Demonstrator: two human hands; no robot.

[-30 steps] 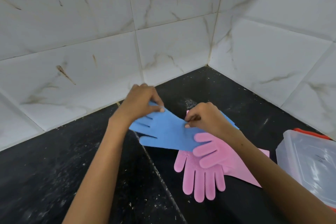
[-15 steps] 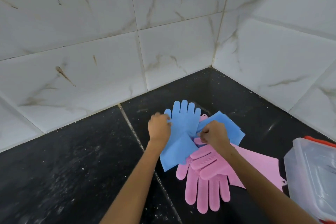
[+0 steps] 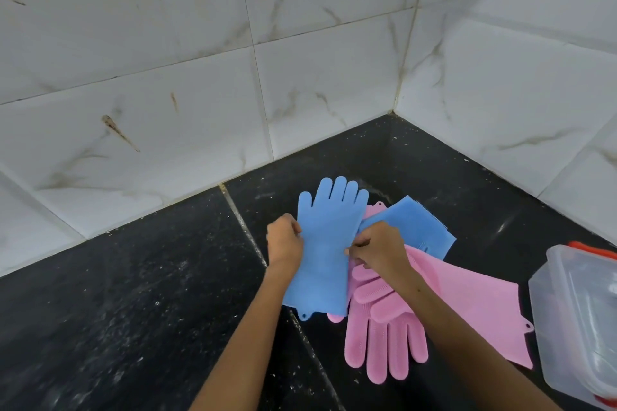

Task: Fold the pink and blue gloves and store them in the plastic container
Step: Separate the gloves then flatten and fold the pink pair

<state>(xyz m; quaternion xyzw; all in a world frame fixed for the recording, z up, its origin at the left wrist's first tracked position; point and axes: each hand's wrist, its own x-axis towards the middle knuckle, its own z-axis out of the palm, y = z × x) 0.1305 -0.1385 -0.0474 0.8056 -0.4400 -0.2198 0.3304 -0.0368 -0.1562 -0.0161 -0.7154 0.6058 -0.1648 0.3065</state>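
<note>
A blue glove [image 3: 325,243] lies flat on the black counter, fingers pointing to the wall. My left hand [image 3: 283,238] pinches its left edge and my right hand [image 3: 375,248] pinches its right edge. A second blue glove [image 3: 414,223] lies crumpled behind my right hand. Two pink gloves [image 3: 467,304] lie under my right forearm, their fingers pointing toward me. The clear plastic container [image 3: 581,320] stands at the right edge of the view, partly cut off.
The black stone counter [image 3: 133,310] runs into a corner of white marble-patterned wall tiles [image 3: 167,93]. A red lid edge [image 3: 594,248] shows behind the container.
The blue glove has been turned from lying sideways and lifted to lying straight and flat, fingers toward the wall. Both hands moved with it and now hold its two side edges.
</note>
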